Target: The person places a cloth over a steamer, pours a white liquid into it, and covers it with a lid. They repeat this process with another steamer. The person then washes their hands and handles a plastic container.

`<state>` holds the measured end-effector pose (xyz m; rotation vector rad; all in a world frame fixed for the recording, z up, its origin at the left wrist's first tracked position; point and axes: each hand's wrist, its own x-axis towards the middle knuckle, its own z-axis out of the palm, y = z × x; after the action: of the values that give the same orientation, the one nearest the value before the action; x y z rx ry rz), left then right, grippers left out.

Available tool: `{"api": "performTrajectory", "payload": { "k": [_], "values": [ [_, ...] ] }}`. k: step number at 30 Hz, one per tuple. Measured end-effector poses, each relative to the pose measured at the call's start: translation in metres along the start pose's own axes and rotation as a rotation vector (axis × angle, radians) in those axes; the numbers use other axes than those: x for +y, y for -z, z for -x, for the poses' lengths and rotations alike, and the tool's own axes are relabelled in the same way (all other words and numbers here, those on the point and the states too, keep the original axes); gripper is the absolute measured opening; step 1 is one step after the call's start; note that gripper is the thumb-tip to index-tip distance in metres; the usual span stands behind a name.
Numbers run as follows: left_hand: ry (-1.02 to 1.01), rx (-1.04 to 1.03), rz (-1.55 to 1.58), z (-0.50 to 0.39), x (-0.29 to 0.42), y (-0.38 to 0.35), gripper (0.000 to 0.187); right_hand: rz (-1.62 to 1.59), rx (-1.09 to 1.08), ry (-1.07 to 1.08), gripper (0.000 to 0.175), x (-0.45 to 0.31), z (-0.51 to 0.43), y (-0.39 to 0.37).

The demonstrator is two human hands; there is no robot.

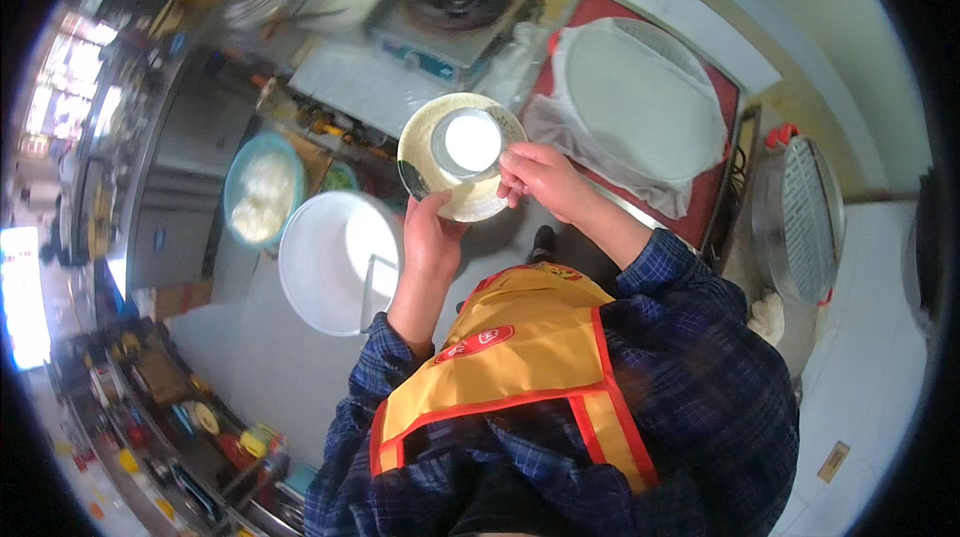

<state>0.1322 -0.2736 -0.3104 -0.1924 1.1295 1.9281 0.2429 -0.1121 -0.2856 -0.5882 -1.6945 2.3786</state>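
Note:
My left hand (433, 238) grips the lower rim of a shallow cream dish (427, 124) with dark markings on its edge. Inside the dish is a round cup or small bowl (441, 154), its white contents (472, 141) very bright. My right hand (541, 178) has its thumb and forefinger pinched at the right edge of that cup, the other fingers curled over the dish. Whether the cup rests on the dish or is lifted slightly cannot be made out. To the left of my left hand stands a large white bucket (322, 267) with a wire handle.
A cloth-lined round steamer tray (641, 98) sits on a red surface (709, 214) at the right. Beyond the dish is a portable gas stove (450, 19). A blue tub (259, 192) holds white lumps. Another round perforated tray (806, 222) leans near the wall.

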Motion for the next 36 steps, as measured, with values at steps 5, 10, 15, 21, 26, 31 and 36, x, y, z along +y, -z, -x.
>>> {"api": "performTrajectory", "payload": {
  "k": [5, 10, 15, 21, 26, 31, 36],
  "values": [
    [0.194, -0.055, -0.037, -0.066, -0.062, -0.061, 0.046, -0.058, 0.202, 0.029, 0.032, -0.009, 0.025, 0.093],
    [0.268, -0.136, -0.114, -0.098, -0.104, -0.129, 0.055, -0.076, 0.327, 0.035, 0.032, -0.022, 0.044, 0.167],
    [0.290, -0.127, -0.243, -0.102, -0.124, -0.182, 0.054, 0.056, 0.436, 0.080, 0.032, -0.029, 0.054, 0.210],
    [0.345, -0.191, -0.193, -0.121, -0.135, -0.191, 0.047, 0.258, 0.519, 0.076, 0.034, -0.038, 0.052, 0.229],
    [0.367, -0.169, -0.214, -0.117, -0.129, -0.205, 0.051, 0.509, 0.599, 0.095, 0.031, -0.040, 0.050, 0.236],
    [0.410, -0.132, -0.244, -0.116, -0.127, -0.207, 0.050, 0.649, 0.630, 0.089, 0.031, -0.045, 0.052, 0.233],
    [0.388, -0.168, -0.228, -0.120, -0.132, -0.202, 0.050, 0.734, 0.652, 0.095, 0.031, -0.047, 0.051, 0.230]
  ]
}}
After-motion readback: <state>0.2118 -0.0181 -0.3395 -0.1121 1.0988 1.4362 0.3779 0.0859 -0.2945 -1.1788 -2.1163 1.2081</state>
